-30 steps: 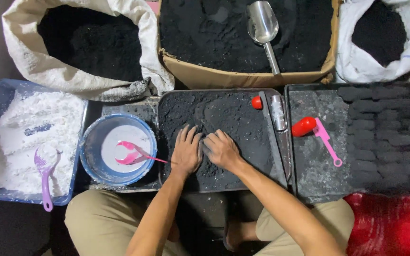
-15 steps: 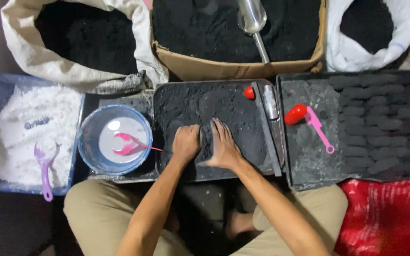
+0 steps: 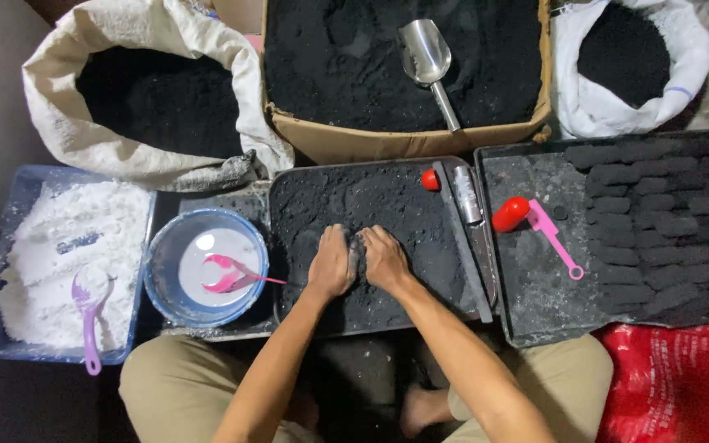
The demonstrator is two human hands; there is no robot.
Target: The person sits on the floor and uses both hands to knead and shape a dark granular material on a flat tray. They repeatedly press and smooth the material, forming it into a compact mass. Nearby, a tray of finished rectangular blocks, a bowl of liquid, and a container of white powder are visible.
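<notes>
My left hand [image 3: 331,262] and my right hand [image 3: 384,257] press side by side on a lump of black powder [image 3: 357,246] in the middle of a dark metal tray [image 3: 305,316]. The fingers of both hands curl around the lump and squeeze it between them. Loose black powder covers the tray around my hands. Both forearms reach in from the bottom, above my knees in tan trousers.
A blue bowl [image 3: 166,283] of white liquid with a pink spoon sits to the left, then a blue tub of white powder [image 3: 59,238] with a purple scoop. A right-hand tray [image 3: 535,312] holds rows of black briquettes [image 3: 658,221]. Beyond are a box of black powder with a metal scoop [image 3: 427,57] and two sacks.
Both hands lay spread flat on the powder. They have drawn together and closed around a lump of it. The camera view shifted slightly.
</notes>
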